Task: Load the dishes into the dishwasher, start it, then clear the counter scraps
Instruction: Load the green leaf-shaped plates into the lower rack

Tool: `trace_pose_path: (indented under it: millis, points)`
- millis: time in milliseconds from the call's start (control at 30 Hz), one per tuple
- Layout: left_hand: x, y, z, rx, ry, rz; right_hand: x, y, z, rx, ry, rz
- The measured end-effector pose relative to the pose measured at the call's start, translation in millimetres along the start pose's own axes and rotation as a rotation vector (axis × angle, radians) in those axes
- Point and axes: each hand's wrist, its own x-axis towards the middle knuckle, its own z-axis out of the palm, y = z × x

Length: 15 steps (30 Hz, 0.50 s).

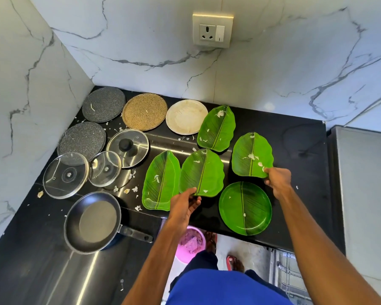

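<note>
Left hand (185, 202) pinches the middle leaf plate (201, 172); right hand (278, 180) pinches another leaf plate (252, 155), apparently gathering them for loading.

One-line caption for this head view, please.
Left hand grips the middle leaf plate, right hand the rightmost leaf plate, on a scrap-strewn black counter.

Wall socket (212, 29) on veined marble backsplash (141, 51) above the surface's (295, 139) far edge. Pink bucket (190, 241) on floor (235, 247) below near edge.
</note>
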Motion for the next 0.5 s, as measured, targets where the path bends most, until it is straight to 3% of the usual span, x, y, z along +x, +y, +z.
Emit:
trace_pose_path:
  millis: [367,500]
  points:
    - [-4,-14,20,0.216,-0.129,0.042,-70,11,-75,-0.312,0.295,-0.533]
    - [-4,-29,38,0.251,-0.168,0.038,-89,9,-92,-0.59,0.459,-0.84]
